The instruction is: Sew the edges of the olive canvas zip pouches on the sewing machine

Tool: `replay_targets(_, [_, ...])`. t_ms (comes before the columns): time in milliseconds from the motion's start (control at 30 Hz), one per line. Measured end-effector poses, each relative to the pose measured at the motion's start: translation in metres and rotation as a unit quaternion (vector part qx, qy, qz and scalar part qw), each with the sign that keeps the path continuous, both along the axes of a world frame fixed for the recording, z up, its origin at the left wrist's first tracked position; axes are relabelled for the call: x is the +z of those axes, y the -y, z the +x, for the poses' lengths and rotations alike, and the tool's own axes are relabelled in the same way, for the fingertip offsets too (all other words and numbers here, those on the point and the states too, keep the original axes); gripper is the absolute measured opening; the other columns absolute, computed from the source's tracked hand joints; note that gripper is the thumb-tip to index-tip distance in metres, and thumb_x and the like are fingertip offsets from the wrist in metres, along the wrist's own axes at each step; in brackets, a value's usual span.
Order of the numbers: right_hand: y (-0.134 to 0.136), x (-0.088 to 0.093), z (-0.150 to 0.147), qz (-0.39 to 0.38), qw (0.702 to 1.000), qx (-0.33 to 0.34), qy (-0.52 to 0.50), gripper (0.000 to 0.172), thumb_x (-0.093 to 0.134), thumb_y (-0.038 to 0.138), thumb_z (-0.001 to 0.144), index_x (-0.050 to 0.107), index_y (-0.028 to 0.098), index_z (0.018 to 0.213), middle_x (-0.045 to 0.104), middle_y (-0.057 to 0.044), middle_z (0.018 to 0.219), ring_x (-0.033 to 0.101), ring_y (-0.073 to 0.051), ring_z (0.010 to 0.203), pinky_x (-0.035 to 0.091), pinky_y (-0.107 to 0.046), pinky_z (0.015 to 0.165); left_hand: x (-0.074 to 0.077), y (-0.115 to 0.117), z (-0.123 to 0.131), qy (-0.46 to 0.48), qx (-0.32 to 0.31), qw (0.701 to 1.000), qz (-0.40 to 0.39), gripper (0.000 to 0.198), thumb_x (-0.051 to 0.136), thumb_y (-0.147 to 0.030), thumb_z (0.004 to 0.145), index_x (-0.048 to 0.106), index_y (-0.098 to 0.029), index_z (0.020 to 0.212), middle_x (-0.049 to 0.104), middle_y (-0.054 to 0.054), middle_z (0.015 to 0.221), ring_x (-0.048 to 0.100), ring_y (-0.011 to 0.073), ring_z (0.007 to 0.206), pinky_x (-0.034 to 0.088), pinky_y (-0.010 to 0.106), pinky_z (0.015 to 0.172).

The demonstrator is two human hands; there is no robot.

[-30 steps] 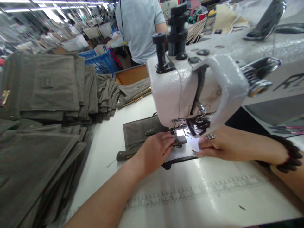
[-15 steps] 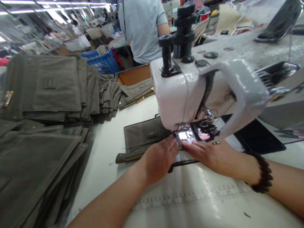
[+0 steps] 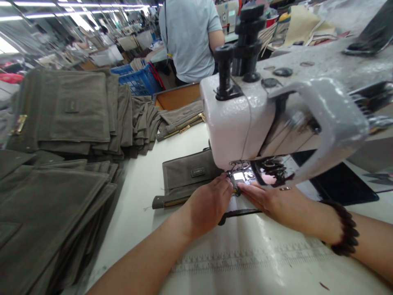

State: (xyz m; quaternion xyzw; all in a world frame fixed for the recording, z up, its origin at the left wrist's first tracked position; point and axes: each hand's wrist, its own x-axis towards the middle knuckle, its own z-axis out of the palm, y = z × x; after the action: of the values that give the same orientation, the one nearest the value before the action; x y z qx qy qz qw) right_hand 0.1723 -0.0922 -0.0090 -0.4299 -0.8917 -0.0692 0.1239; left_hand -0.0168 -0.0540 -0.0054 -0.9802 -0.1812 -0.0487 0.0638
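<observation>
A white sewing machine [image 3: 236, 123] stands over the table, its needle area lit. Under it lies a grey-brown fabric pouch piece [image 3: 187, 174] with a small label and a zipper strip [image 3: 167, 201] along its near edge. My left hand [image 3: 208, 205] rests on the zipper end just left of the presser foot, fingers curled and pressing it down. My right hand [image 3: 270, 200] lies flat on the right side of the needle, fingers stretched toward the foot and touching the work. A dark bead bracelet [image 3: 342, 227] is on my right wrist.
Stacks of grey-brown fabric pieces [image 3: 67, 110] fill the left and the far side of the table [image 3: 245, 262], which has a printed ruler. A blue crate [image 3: 135, 80] and a person in a light shirt [image 3: 190, 37] stand behind. A black panel [image 3: 337, 184] lies right of the machine.
My right hand has moved left from beside the needle plate to the presser foot, meeting my left hand. The view has shifted slightly; the left hand stays on the zipper end.
</observation>
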Motion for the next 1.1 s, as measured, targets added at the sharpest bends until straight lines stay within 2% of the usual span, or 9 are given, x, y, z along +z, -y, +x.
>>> replay_targets(233, [-0.0047, -0.0007, -0.0019, 0.025, 0.999, -0.033, -0.009, 0.028, 0.034, 0.016, 0.087, 0.062, 0.019, 0.087, 0.063, -0.003, 0.069, 0.049, -0.012, 0.049, 0.027, -0.026, 0.050, -0.0008, -0.0044, 0.0027, -0.017, 0.014, 1.000, 0.008, 0.033, 0.035, -0.006, 0.081, 0.054, -0.004, 0.107, 0.061, 0.011, 0.106, 0.054, 0.0174, 0.103, 0.034, 0.029, 0.100])
replay_targets(400, [-0.0075, -0.0016, -0.0013, 0.010, 0.999, -0.035, -0.003, 0.027, 0.036, 0.016, 0.086, 0.062, 0.020, 0.090, 0.065, -0.004, 0.075, 0.051, -0.012, 0.053, 0.029, -0.025, 0.049, -0.0043, -0.0066, 0.0029, 0.005, 0.008, 0.999, 0.047, 0.031, 0.034, -0.005, 0.081, 0.057, -0.005, 0.102, 0.062, 0.010, 0.103, 0.055, 0.0172, 0.101, 0.035, 0.028, 0.099])
replay_targets(667, [-0.0059, -0.0007, -0.0008, 0.020, 0.999, -0.048, 0.013, 0.025, 0.040, 0.015, 0.082, 0.062, 0.020, 0.093, 0.066, -0.004, 0.076, 0.054, -0.014, 0.054, 0.032, -0.025, 0.050, -0.0094, -0.0088, 0.0040, -0.004, 0.019, 0.999, 0.047, 0.032, 0.035, -0.006, 0.081, 0.058, -0.006, 0.103, 0.063, 0.010, 0.103, 0.054, 0.0182, 0.103, 0.036, 0.030, 0.099])
replay_targets(833, [-0.0073, -0.0016, -0.0015, 0.014, 0.999, -0.048, 0.008, 0.026, 0.040, 0.015, 0.082, 0.063, 0.020, 0.092, 0.066, -0.005, 0.076, 0.053, -0.014, 0.052, 0.033, -0.026, 0.050, -0.0071, -0.0077, 0.0031, -0.003, 0.017, 0.999, 0.052, 0.031, 0.035, -0.005, 0.081, 0.056, -0.005, 0.104, 0.061, 0.012, 0.105, 0.055, 0.0187, 0.103, 0.038, 0.030, 0.098])
replay_targets(1100, [-0.0061, -0.0026, -0.0026, -0.016, 0.999, -0.043, -0.017, 0.026, 0.039, 0.017, 0.085, 0.064, 0.020, 0.088, 0.065, -0.004, 0.071, 0.054, -0.014, 0.055, 0.034, -0.025, 0.052, -0.0053, -0.0044, 0.0031, 0.044, 0.019, 0.999, -0.024, 0.026, 0.042, -0.006, 0.080, 0.056, -0.004, 0.102, 0.063, 0.010, 0.099, 0.055, 0.0182, 0.101, 0.040, 0.026, 0.096])
